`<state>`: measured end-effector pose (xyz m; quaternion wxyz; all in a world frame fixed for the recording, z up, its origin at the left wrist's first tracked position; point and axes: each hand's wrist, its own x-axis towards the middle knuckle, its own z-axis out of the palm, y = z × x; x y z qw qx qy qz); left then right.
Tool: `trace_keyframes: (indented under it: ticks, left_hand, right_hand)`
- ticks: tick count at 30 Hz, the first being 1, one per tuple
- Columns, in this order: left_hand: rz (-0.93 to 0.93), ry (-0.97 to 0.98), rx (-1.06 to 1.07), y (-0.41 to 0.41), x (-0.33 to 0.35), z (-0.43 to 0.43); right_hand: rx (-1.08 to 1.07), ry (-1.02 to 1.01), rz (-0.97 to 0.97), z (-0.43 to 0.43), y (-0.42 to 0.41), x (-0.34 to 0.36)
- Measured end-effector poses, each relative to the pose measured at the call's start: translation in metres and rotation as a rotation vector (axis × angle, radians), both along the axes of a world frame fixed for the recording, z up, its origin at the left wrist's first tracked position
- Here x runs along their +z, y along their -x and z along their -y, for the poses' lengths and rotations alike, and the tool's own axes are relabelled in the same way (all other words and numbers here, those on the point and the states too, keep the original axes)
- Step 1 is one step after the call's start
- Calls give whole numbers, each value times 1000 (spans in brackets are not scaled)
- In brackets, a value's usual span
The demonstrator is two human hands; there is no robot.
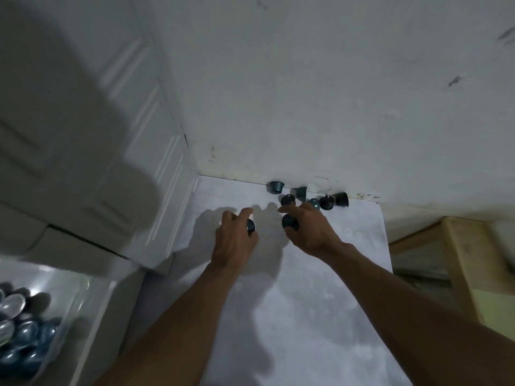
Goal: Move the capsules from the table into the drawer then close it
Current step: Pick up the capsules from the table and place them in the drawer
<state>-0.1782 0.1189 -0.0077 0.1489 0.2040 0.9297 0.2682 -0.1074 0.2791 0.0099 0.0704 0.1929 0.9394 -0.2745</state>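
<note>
The table (320, 288) has a pale, mottled, matte top that runs away to a scuffed white wall (334, 93). The capsules are small truncated cones of dark teal metal with flared rims. A loose cluster of capsules (312, 196) lies at the far edge of the table, touching or just beside the wall, some upright, some tipped on their sides. To the left stands a white panelled cabinet (133, 176) with moulded grooves. Below it at near left the drawer (92, 307) stands open, a white box holding a heap of shiny blue and silver capsules (19, 330). A bare wooden frame (462, 274) stands to the right of the table.

Both bare forearms reach over the table. The left hand (235, 240) has its fingers (245, 213) curled round one teal capsule (250, 225), which shows at the thumb side. The right hand (309, 231) pinches another capsule (289, 222) between thumb and fingers, with the forefinger stretched toward the cluster just beyond. Nothing stands between the hands and the cluster.
</note>
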Motion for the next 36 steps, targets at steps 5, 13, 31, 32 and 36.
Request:
trace_keyframes:
  ticks: [5,13,31,32,36]
  left_hand:
    - [-129,-104,21,-26,34,18]
    - [-314,-251,156,-105,88,68]
    - [-425,-87,388,-220,160,266]
    - [-429,-78,396,-218,162,276]
    - [-429,-103,414,-204,169,317]
  right_hand:
    - [13,-59,-160,15,-28,39]
    - [57,-156,-329,56,-98,79]
    - [416,-59,-476,244,-160,145]
    - [426,-61,-484,255,-157,146]
    - [462,-63,-506,298,-136,149]
